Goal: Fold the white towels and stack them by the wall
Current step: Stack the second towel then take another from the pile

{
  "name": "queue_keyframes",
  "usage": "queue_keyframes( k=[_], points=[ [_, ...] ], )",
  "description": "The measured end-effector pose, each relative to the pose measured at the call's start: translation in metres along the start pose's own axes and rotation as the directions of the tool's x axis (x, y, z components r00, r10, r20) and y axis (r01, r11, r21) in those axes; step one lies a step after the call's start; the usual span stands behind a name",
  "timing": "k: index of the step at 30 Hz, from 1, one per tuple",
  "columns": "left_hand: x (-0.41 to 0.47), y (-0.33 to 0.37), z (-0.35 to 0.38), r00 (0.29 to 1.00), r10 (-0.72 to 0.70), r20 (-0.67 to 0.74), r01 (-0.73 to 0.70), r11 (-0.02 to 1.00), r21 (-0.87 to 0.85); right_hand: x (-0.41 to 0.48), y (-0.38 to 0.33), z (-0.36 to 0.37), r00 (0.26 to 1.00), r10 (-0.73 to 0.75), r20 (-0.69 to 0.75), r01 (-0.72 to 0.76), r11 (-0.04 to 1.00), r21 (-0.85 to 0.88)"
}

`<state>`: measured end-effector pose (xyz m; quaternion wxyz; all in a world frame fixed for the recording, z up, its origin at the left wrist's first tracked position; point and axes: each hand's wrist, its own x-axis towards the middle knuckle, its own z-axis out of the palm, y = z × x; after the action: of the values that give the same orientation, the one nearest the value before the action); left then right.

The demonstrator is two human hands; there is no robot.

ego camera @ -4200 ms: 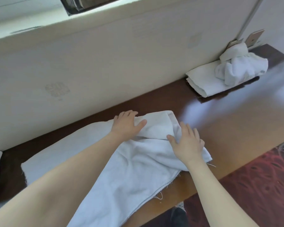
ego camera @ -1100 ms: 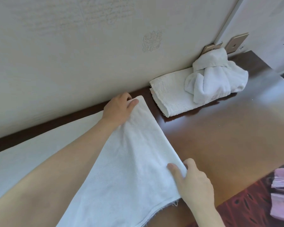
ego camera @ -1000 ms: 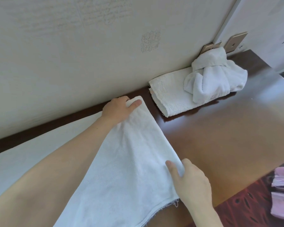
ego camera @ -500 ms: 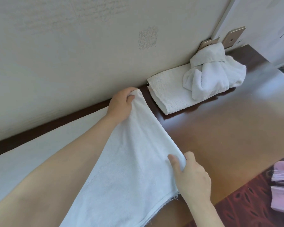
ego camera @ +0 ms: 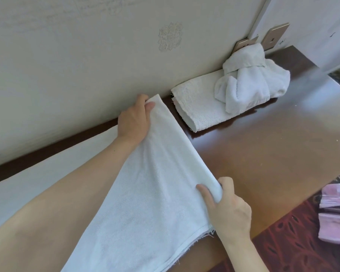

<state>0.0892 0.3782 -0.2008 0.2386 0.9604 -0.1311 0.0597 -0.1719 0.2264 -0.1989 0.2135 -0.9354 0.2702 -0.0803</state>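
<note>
Pinching the far corner of the white towel [ego camera: 151, 193] with my left hand [ego camera: 134, 119], thumb on top, right up by the wall [ego camera: 86, 65]. My right hand [ego camera: 226, 211] grips the near corner, fingers curled round the edge. Between them the cloth hangs over the brown table [ego camera: 263, 154]. Just beside it, a folded towel [ego camera: 196, 103] lies against the wall, a bunched towel [ego camera: 247, 83] on top.

A towel [ego camera: 155, 193] spans a table [ego camera: 263, 154] from the left hand [ego camera: 133, 120] at the wall [ego camera: 86, 55] to the right hand [ego camera: 228, 213] near the front edge; to its right, a bundled towel [ego camera: 249, 83] sits on a folded towel [ego camera: 198, 107] against the wall.
</note>
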Motion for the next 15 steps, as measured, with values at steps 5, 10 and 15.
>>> queue_keyframes(
  k=[5,10,15],
  points=[
    [-0.006,-0.012,0.01,0.986,0.132,0.1,-0.117,0.983,-0.144,-0.003,0.004,0.006,0.985,0.146,0.097,-0.133,0.983,-0.127],
    [-0.038,-0.007,-0.007,0.987,0.151,-0.062,-0.156,0.984,-0.088,-0.007,-0.003,0.013,0.99,0.142,-0.022,-0.144,0.977,-0.16],
    [-0.102,-0.054,-0.024,0.997,0.054,0.058,-0.057,0.996,0.065,-0.008,-0.04,0.03,0.973,-0.211,-0.088,0.204,0.976,-0.081]
  ],
)
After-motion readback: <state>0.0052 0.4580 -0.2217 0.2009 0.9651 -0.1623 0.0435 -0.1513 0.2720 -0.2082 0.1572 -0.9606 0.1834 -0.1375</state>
